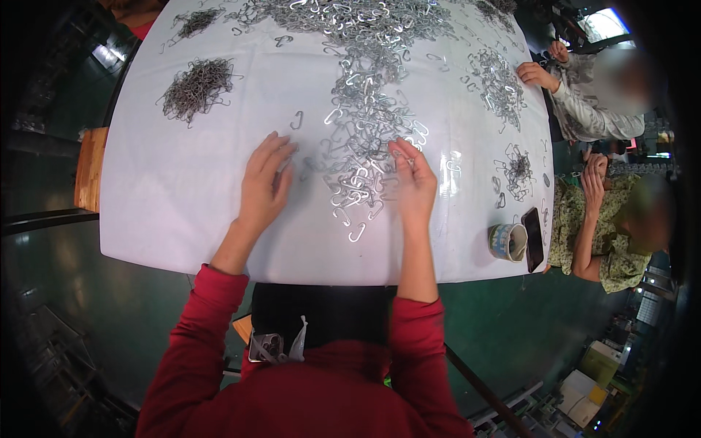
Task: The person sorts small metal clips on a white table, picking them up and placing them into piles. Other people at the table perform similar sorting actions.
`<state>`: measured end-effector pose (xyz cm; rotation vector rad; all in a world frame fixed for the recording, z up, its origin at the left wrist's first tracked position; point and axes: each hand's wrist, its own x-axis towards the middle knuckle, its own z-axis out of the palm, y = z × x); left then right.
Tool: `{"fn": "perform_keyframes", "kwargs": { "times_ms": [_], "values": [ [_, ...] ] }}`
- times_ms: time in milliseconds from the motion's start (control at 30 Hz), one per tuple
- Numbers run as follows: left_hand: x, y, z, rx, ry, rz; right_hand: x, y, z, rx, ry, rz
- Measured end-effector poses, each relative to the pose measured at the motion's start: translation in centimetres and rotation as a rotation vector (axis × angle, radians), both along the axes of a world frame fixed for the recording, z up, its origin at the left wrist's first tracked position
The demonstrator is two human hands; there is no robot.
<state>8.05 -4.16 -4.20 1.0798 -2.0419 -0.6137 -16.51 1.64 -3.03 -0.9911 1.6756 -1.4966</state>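
Small silvery wire hooks, bent like open carabiners, lie in a long loose strip point(361, 131) down the middle of the white table. My left hand point(264, 179) is to the left of this strip, its fingers bent and the thumb apart from them. Just beyond its fingertips is a single hook point(296, 120). At the strip's right edge, my right hand point(416, 179) has its thumb and fingertips drawn together on a metal hook, which is mostly hidden by the fingers. One loose hook point(356, 233) lies nearest me, at the strip's near end.
A tangled heap of hooks point(197, 89) sits at the left, and a large pile point(350, 18) at the far side. On the right are smaller heaps, a patterned paper cup point(507, 242) and a dark phone point(533, 239). Two people sit along the right edge, hands at the table.
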Motion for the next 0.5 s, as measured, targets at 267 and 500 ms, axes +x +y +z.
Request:
{"fn": "perform_keyframes", "kwargs": {
  "times_ms": [267,500],
  "values": [
    [-5.4,-1.2,0.0,-0.174,-0.412,-0.237,-0.4,-1.1,-1.9,0.112,1.052,0.299],
    [2.8,-1.5,-0.3,-0.133,-0.302,0.038,2.6,4.1,-1.2,0.186,1.112,0.382]
  ]
}}
